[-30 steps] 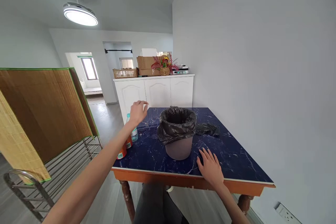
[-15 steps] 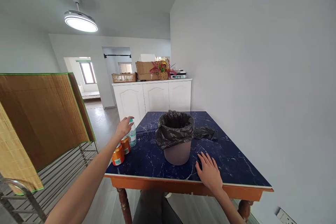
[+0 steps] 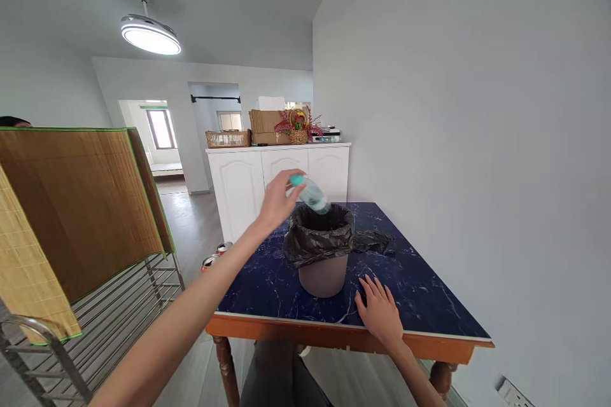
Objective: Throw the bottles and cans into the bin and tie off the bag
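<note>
My left hand [image 3: 280, 200] grips a clear plastic bottle [image 3: 312, 196] by its teal cap. Tilted, with its base pointing down and right, the bottle hangs over the mouth of a trash bin [image 3: 323, 276]. A black plastic bag [image 3: 317, 247] lines the bin and folds over its rim. My right hand [image 3: 379, 310] lies flat on the table to the right of the bin, fingers spread, holding nothing. Two orange drink cans [image 3: 210, 261] stand at the table's left edge, mostly hidden behind my left forearm.
The blue marble-patterned table [image 3: 415, 299] stands against the wall. More black plastic [image 3: 373, 241] lies right of the bin. Beyond is a white cabinet [image 3: 238, 194] with a flower basket [image 3: 298, 130]. A metal rack [image 3: 119, 305] with a bamboo mat stands left; a head top shows behind it.
My left hand has lifted the bottle from beside the cans and carried it right, over the bin, tilting it. My right hand stays in place.
</note>
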